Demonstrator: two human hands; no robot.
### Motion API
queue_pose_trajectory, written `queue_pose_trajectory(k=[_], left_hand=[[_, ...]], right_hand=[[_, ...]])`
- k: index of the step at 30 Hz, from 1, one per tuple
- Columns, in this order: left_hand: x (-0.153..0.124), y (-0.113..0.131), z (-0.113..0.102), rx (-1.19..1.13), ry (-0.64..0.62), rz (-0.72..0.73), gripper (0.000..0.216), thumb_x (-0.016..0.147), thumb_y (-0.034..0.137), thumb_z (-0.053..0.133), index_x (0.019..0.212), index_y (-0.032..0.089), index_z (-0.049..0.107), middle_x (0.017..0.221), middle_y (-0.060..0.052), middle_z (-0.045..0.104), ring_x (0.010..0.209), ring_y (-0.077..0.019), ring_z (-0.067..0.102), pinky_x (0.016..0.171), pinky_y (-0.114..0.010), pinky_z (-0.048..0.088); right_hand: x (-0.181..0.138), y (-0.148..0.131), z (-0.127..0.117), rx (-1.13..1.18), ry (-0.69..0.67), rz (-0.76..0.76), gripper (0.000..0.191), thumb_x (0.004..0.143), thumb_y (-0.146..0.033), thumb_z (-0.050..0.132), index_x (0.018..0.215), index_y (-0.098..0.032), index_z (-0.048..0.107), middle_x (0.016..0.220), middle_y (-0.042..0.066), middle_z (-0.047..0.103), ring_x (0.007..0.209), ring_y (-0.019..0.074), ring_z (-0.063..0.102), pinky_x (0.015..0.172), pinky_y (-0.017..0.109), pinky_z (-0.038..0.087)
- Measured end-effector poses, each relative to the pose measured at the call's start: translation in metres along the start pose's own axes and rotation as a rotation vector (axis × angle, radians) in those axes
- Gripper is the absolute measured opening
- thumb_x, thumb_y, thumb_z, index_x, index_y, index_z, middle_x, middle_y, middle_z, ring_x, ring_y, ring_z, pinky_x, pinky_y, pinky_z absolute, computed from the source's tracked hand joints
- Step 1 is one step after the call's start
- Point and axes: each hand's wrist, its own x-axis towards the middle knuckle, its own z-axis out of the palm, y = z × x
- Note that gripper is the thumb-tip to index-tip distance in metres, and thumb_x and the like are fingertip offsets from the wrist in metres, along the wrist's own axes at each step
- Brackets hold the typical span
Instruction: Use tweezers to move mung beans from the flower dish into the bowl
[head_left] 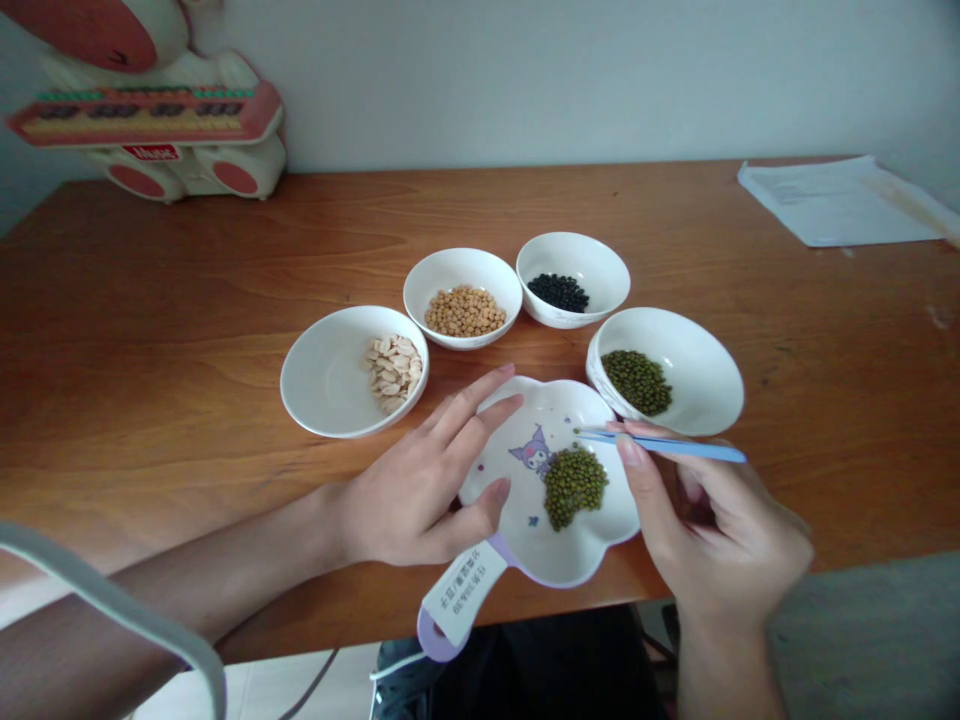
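The flower-shaped dish (555,562) sits by the front edge of the desk (225,260), its handle reaching just past that edge; green beans (574,490) lie heaped inside it; the left hand (424,475) rests on the dish's rim, its grip loose, fingers spread; the right hand (724,535) has its grip pinched on blue tweezers (682,447), their tips at a stray bean (577,431), though whether they clasp it I cannot tell; four white bowls (319,375) curve around the dish's far side; a toy (232,165) stands near the back left corner.
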Motion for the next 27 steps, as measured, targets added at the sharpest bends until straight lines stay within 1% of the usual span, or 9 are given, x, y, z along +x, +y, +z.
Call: queue_pose_trajectory(k=[7,11,15,17,19,21,22,25,27], left_hand=[[0.001,0.0,0.0,0.023,0.008,0.017,0.07,0.109,0.024,0.057,0.17,0.015,0.024,0.181,-0.029,0.022,0.171,-0.0426,0.027,0.135,-0.064,0.039],[0.0,0.0,-0.001,0.027,-0.006,0.002,0.072,0.108,0.026,0.058,0.171,0.017,0.023,0.182,-0.028,0.021,0.172,-0.0425,0.026,0.135,-0.065,0.04],[0.0,0.001,-0.001,0.024,-0.001,0.005,0.071,0.108,0.025,0.057,0.171,0.017,0.024,0.182,-0.028,0.021,0.171,-0.0422,0.027,0.135,-0.064,0.04],[0.0,0.001,-0.001,0.019,0.001,0.0,0.072,0.108,0.025,0.058,0.171,0.018,0.023,0.182,-0.027,0.021,0.17,-0.0427,0.029,0.134,-0.064,0.041],[0.0,0.001,-0.001,0.016,0.001,-0.005,0.074,0.108,0.024,0.058,0.172,0.019,0.022,0.183,-0.025,0.021,0.17,-0.043,0.03,0.134,-0.064,0.041],[-0.001,0.002,-0.001,0.025,-0.004,-0.012,0.074,0.108,0.023,0.057,0.173,0.019,0.021,0.183,-0.024,0.02,0.17,-0.0427,0.029,0.134,-0.064,0.041],[-0.001,0.002,-0.001,0.029,-0.004,-0.016,0.074,0.108,0.024,0.057,0.173,0.019,0.021,0.184,-0.024,0.021,0.17,-0.042,0.03,0.134,-0.063,0.042],[-0.002,0.002,0.0,0.042,-0.005,-0.029,0.072,0.11,0.025,0.055,0.173,0.019,0.021,0.185,-0.021,0.019,0.171,-0.0399,0.03,0.135,-0.061,0.042],[-0.002,0.003,0.0,0.05,-0.01,-0.044,0.073,0.11,0.025,0.054,0.174,0.02,0.019,0.185,-0.02,0.018,0.171,-0.0388,0.029,0.134,-0.059,0.043]], right_hand=[[-0.001,0.001,0.003,0.011,-0.002,-0.009,0.03,0.091,-0.013,0.084,0.116,-0.03,0.082,0.109,0.001,0.086,0.084,0.0189,0.081,0.085,0.036,0.069],[0.001,0.002,0.002,0.006,-0.014,-0.006,0.027,0.092,-0.014,0.084,0.114,-0.03,0.083,0.106,0.001,0.086,0.082,0.0191,0.082,0.083,0.036,0.07],[-0.002,0.0,0.0,0.026,0.013,-0.007,0.032,0.09,-0.011,0.085,0.116,-0.031,0.083,0.103,0.0,0.086,0.079,0.019,0.081,0.079,0.035,0.07],[-0.004,0.0,0.001,0.062,0.114,0.009,0.034,0.089,-0.011,0.085,0.117,-0.03,0.084,0.101,0.001,0.087,0.079,0.0213,0.082,0.072,0.035,0.069],[-0.005,0.001,0.004,0.1,0.3,0.044,0.033,0.089,-0.01,0.085,0.116,-0.028,0.084,0.1,0.001,0.087,0.079,0.0234,0.083,0.069,0.037,0.068],[-0.001,0.003,0.009,0.135,0.502,0.13,0.029,0.091,-0.011,0.084,0.116,-0.026,0.084,0.104,0.002,0.087,0.082,0.0234,0.084,0.075,0.038,0.07],[0.002,0.004,0.012,0.153,0.57,0.195,0.027,0.093,-0.013,0.083,0.117,-0.025,0.084,0.106,0.003,0.087,0.085,0.0229,0.084,0.08,0.038,0.071],[0.008,0.006,0.017,0.193,0.634,0.359,0.024,0.096,-0.02,0.082,0.121,-0.02,0.082,0.112,0.007,0.087,0.094,0.0235,0.085,0.09,0.039,0.072],[0.006,0.005,0.017,0.183,0.592,0.351,0.023,0.097,-0.021,0.082,0.12,-0.016,0.082,0.11,0.009,0.087,0.091,0.0245,0.085,0.087,0.039,0.072]])
